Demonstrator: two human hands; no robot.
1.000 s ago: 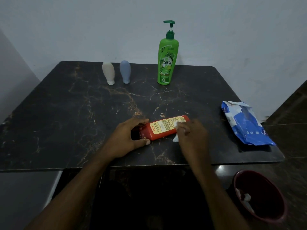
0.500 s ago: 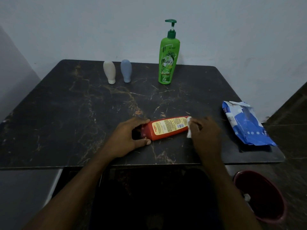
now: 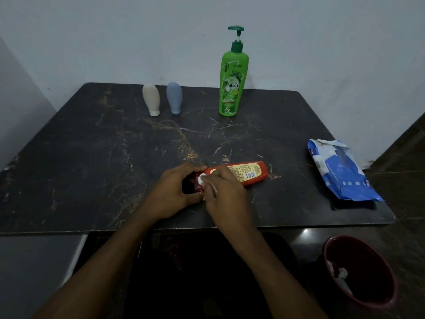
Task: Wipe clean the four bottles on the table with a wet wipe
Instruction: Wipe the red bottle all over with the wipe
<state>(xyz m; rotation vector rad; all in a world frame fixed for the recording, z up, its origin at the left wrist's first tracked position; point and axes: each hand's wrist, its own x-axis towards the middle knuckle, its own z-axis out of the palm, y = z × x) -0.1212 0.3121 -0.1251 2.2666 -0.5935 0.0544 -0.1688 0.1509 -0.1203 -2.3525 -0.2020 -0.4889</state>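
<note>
Nearest to me, down on the floor at my right, the dark red bin (image 3: 361,272) has something pale and crumpled at its bottom. It may be a used wipe, but I cannot tell for sure.

At the near edge of the dark marble table (image 3: 92,169) I have the red bottle (image 3: 243,172) lying on its side, cap end toward my left. My left hand (image 3: 171,194) curls around that cap end, fingers closed on it to keep it from rolling. My right hand (image 3: 226,192) is bunched over the wet wipe (image 3: 202,180), fingers pinched shut on it, pressing it against the neck of the bottle just beside my left thumb. Only a small white scrap of the wipe shows between the two hands.

Off to my right the blue pack of wipes (image 3: 340,171) lies flat, well apart from the bottle.

At the far edge three more bottles stand upright: the cream bottle (image 3: 151,99) and the grey-blue bottle (image 3: 174,97) close together on their caps, and the tall green pump bottle (image 3: 232,85) further right.

I judge I am in the middle of cleaning the red bottle. Whether any of the three at the back is already wiped, nothing here tells me; if not, most of the job is still ahead.
</note>
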